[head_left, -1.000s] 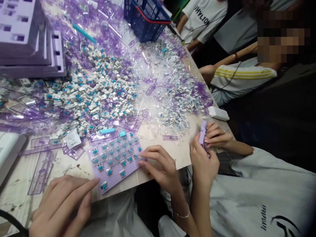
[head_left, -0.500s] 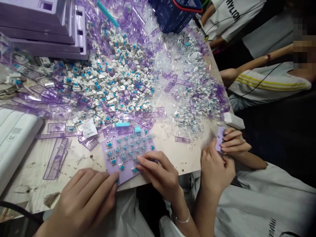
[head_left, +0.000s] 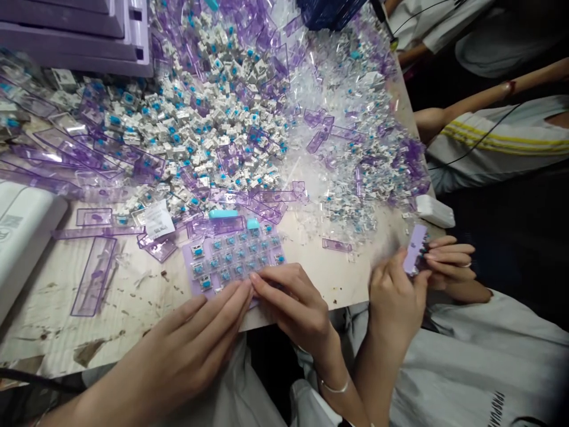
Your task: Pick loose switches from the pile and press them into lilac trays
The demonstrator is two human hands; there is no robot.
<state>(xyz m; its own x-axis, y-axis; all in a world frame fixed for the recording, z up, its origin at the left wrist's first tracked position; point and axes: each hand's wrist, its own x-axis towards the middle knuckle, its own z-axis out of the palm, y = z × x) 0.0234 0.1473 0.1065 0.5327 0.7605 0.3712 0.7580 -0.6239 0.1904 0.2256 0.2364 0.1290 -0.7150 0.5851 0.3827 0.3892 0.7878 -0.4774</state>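
Pale wooden table (head_left: 137,302) beneath the purple board (head_left: 215,279). Beyond the board, a broad heap of white-and-blue switches (head_left: 178,139); beyond and left of the board, stacked purple trays (head_left: 75,44). Over the board's near edge, left hand (head_left: 195,341) with fingers straight and close together, right hand (head_left: 302,302) with fingers bent inward, fingertips just beside each other. Grip narrow on both; from this angle, cannot tell if holding anything. Set in rows on the board, small seated switches (head_left: 229,259).

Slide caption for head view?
Left hand and right hand close together at a purple plate of switches; more switches piled beyond.
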